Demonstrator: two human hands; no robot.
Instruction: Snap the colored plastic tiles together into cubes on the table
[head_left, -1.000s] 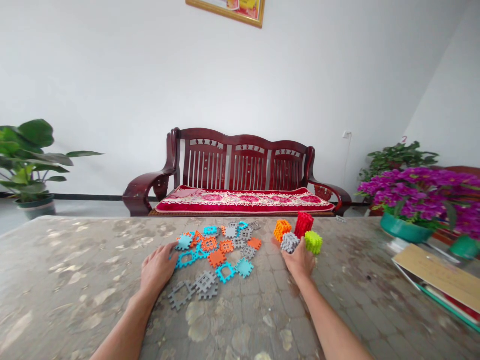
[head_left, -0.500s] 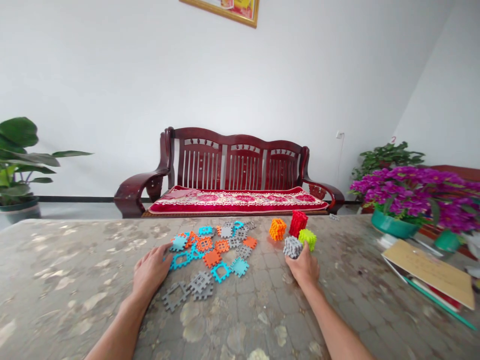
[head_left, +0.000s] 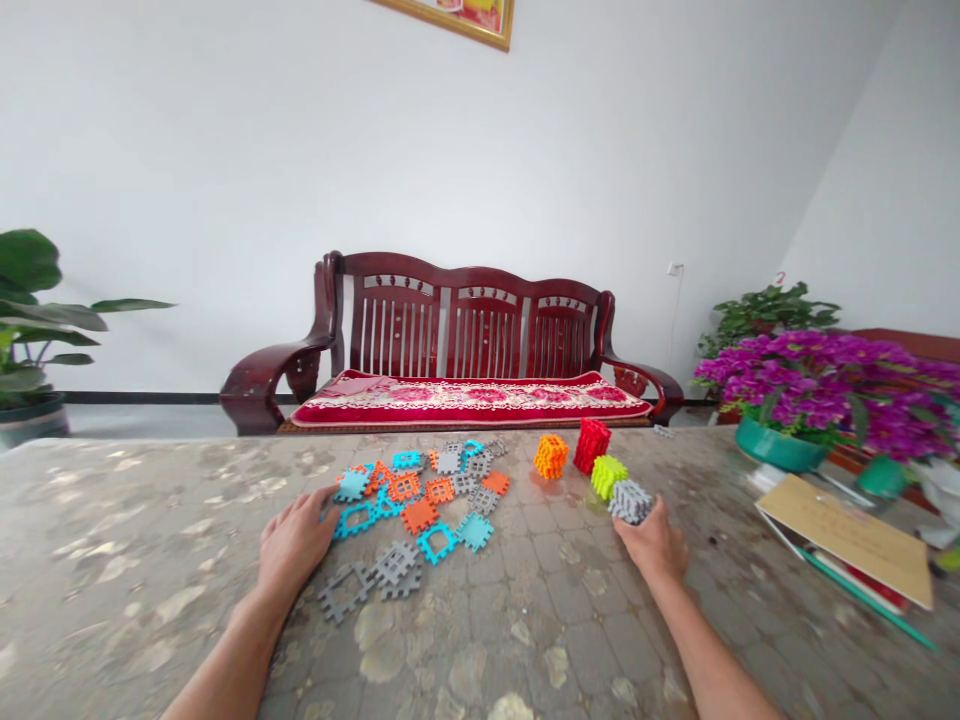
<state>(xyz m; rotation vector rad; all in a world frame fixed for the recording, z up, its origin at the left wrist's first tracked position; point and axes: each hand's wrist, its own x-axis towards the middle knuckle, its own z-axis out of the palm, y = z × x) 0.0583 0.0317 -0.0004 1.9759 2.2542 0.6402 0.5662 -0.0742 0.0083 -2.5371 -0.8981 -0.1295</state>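
My right hand [head_left: 654, 538] is closed around a stack of grey interlocking tiles [head_left: 631, 502] at the right of the tabletop. Close beside it stands a yellow-green stack [head_left: 609, 477], with a red stack [head_left: 592, 446] and an orange stack [head_left: 551, 457] farther back. My left hand [head_left: 298, 532] rests on the table, fingers stretched out, at the left edge of a loose spread of tiles. Its fingertips are by a light blue tile [head_left: 351, 486] and a blue frame tile [head_left: 354, 520]. Orange tiles [head_left: 418, 516] and grey tiles [head_left: 397, 568] lie flat in the same spread.
The table [head_left: 555, 640] has a patterned cover. On its right are purple flowers in a green pot [head_left: 780, 445] and a brown envelope [head_left: 847, 535] over papers. A small grey piece [head_left: 663, 431] lies at the far edge. Behind stands a wooden bench [head_left: 480, 330].
My right hand has moved the grey stack rightward, from in front of the yellow-green stack to its right side. My left hand stays in nearly the same place by the tiles.
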